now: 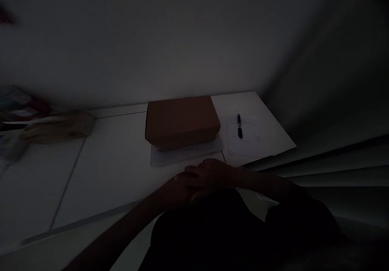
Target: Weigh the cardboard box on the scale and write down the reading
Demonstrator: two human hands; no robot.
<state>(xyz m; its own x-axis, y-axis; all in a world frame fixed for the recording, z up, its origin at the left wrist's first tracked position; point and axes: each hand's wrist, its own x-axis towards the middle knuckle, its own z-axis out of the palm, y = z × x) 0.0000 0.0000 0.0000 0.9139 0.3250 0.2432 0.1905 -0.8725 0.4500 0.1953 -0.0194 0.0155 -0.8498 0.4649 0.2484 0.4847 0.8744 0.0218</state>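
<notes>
The box (181,121), brown cardboard w/ a shut lid, sits just ahead of both hands, apart from them, on a thin pale slab (187,154) that sticks out toward the hands under its near edge. The box looks stiff and prob. light unless full; matte card shouldn't slip, and the best hold would be one palm on each short side, or fingers under the near edge where it overhangs the slab. The slab looks flat, hard and smooth, so likely slippery; I'd take it by its long edges. Ahead and to the right of the hands lies a sheet (244,135), limp and easily creased, w/ a pen (240,126) on top that would roll if the sheet tilts. The right hand (212,173) lies over the left hand (182,186), fingers loosely curled, at the desk (115,161) edge; neither seems to hold anything, though the dim light leaves that unsure.
</notes>
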